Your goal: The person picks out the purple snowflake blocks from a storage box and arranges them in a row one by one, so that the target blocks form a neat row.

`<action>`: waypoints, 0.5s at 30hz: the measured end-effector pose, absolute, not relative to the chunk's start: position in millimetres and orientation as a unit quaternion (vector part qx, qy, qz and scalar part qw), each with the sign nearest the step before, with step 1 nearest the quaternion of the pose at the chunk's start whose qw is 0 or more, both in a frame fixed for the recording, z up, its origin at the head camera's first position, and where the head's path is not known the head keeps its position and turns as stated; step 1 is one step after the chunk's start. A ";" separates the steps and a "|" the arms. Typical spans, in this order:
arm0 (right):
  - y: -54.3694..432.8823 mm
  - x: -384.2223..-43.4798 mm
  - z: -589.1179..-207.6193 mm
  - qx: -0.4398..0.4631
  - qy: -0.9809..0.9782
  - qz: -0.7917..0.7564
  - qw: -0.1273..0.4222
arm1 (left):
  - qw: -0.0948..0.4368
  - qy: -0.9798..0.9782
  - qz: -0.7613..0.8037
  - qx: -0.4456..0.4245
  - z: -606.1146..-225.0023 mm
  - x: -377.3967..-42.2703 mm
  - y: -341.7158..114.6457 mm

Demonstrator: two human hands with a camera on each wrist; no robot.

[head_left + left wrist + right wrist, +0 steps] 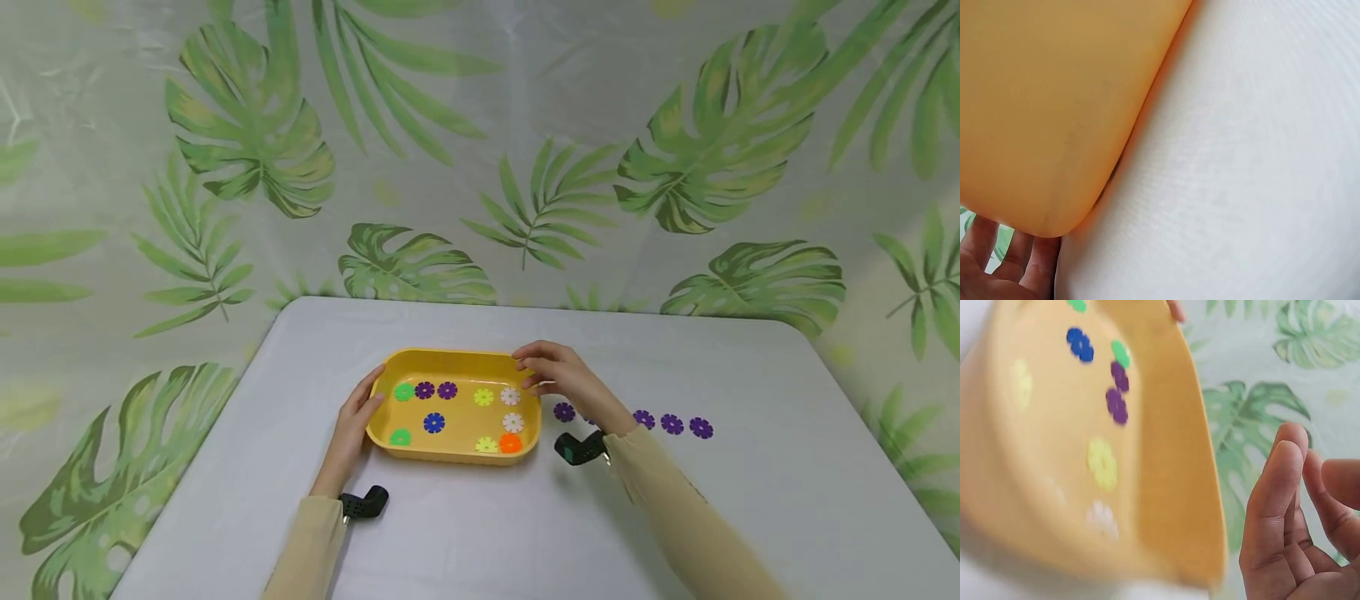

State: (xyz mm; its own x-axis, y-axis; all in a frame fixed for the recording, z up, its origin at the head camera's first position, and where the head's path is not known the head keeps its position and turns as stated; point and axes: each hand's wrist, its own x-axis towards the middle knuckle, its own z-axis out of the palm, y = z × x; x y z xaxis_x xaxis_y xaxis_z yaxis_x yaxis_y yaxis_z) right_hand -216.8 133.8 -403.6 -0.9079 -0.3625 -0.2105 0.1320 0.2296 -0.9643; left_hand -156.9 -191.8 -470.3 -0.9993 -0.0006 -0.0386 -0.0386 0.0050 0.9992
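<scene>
A yellow rectangular tray (457, 417) lies on the table with flower-shaped plastic discs inside. Among them are a blue disc (433, 422), an orange disc (511, 442), a green disc (401, 437), a yellow disc (483, 397), a white disc (513, 422) and a purple disc (447, 390). At the tray's left end my left hand (351, 429) holds it, with the thumb by the rim. My right hand (566, 379) hovers at the far right corner, fingers loosely bent. Nothing shows between those fingers in the right wrist view.
Several purple discs (672, 424) lie in a row on the table right of the tray, some hidden behind my right hand and wrist. The white table (465, 533) meets a leaf-patterned curtain (540, 100) at its far edge.
</scene>
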 end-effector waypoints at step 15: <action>37.3 -240.6 -439.7 -0.106 0.765 -0.564 0.292 | 0.012 0.709 0.705 -0.016 -471.2 -157.5 -192.1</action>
State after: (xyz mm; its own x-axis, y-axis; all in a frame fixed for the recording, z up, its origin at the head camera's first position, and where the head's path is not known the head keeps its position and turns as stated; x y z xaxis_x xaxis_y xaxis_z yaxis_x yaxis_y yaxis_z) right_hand -240.6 37.3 -439.7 -0.8065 -0.4919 -0.3280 0.1681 0.3410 -0.9249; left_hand -157.5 -192.1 -471.2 -0.9992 -0.0059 -0.0403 -0.0404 0.0048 0.9992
